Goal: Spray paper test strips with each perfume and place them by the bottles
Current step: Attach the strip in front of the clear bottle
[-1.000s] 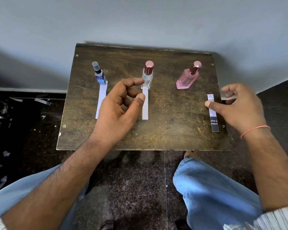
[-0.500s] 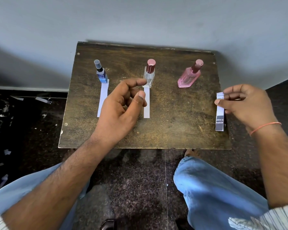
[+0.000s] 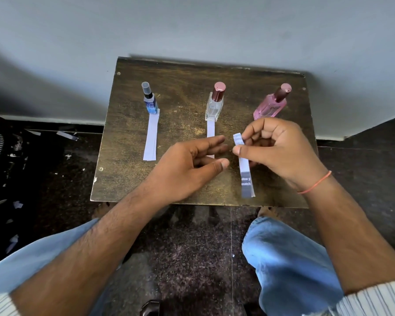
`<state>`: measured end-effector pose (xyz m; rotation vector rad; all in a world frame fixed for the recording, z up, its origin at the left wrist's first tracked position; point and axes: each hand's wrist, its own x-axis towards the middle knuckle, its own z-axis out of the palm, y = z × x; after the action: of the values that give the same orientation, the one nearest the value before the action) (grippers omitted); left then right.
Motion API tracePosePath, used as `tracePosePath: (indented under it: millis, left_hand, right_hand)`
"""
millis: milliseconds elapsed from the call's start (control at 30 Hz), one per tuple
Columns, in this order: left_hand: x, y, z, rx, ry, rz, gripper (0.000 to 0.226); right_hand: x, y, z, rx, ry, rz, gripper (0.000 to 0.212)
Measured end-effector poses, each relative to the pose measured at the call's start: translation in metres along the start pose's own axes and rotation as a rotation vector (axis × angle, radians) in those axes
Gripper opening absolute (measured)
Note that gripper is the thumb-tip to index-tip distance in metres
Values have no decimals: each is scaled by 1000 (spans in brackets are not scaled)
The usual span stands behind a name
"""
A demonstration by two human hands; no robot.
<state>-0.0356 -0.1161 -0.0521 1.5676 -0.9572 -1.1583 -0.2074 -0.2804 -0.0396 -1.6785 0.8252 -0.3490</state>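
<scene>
A small dark wooden table (image 3: 187, 92) is standing against a pale grey wall (image 3: 192, 26). Three perfume bottles are standing in a row: blue bottle (image 3: 150, 103) at left, clear bottle (image 3: 214, 106) in the middle, pink bottle (image 3: 270, 106) at right. A paper strip (image 3: 151, 137) is lying in front of the blue bottle; a second strip (image 3: 211, 128) is lying in front of the clear one. Right hand (image 3: 281, 151) is pinching a printed test strip (image 3: 245, 169) above the table. Left hand (image 3: 192, 165) is hovering just beside it, fingers relaxed, holding nothing.
</scene>
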Motion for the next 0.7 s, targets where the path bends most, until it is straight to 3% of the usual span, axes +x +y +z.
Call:
tracePosePath:
  millis: [233,433,700]
  left_hand:
    - [2,3,0,-183,-19,8,49]
    - [4,-1,-7,-239,-47,-9,48]
    - [2,-1,-10,-162,-92,40,45]
  right_hand:
    - [6,-8,30,-37,-15,-121,26]
    - [8,-10,33,2,-59,-116,28]
    - [7,-8,33,-13,-25,-95,34]
